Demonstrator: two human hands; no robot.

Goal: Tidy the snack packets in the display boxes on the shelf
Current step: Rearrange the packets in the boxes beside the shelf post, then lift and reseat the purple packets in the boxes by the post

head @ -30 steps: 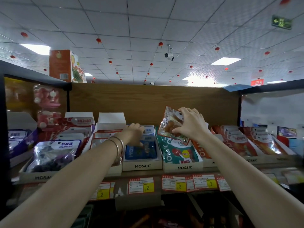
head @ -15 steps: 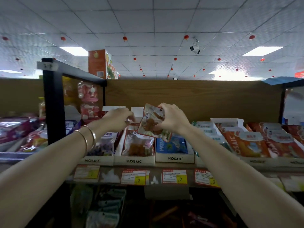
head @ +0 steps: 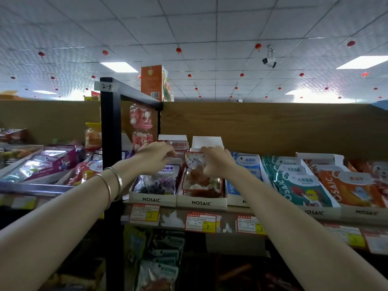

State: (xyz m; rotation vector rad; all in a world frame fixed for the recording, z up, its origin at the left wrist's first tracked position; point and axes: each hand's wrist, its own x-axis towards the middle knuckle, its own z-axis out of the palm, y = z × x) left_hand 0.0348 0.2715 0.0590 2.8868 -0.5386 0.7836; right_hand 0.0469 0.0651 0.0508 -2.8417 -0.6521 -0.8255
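A row of white MOSAIC display boxes stands on the shelf. My right hand (head: 218, 161) grips the top of a clear snack packet (head: 196, 177) with brown and red pieces. The packet stands in the middle display box (head: 201, 202), in front of others like it. My left hand (head: 156, 157), two bangles on its wrist, hovers with curled fingers over the back of the purple sour plum box (head: 152, 199) next to it. Whether it holds a packet there I cannot tell.
A black shelf post (head: 110, 148) stands just left of my left arm. To the right sit blue (head: 251, 166), teal (head: 300, 185) and orange (head: 352, 185) packet boxes. Price tags (head: 200, 221) line the shelf edge. A wooden back panel (head: 262, 127) rises behind. More packets hang below.
The view swung left along the shelf. My right hand carried the brown-and-red packet leftwards and lowered it into the middle box. My left hand moved along to the sour plum box.
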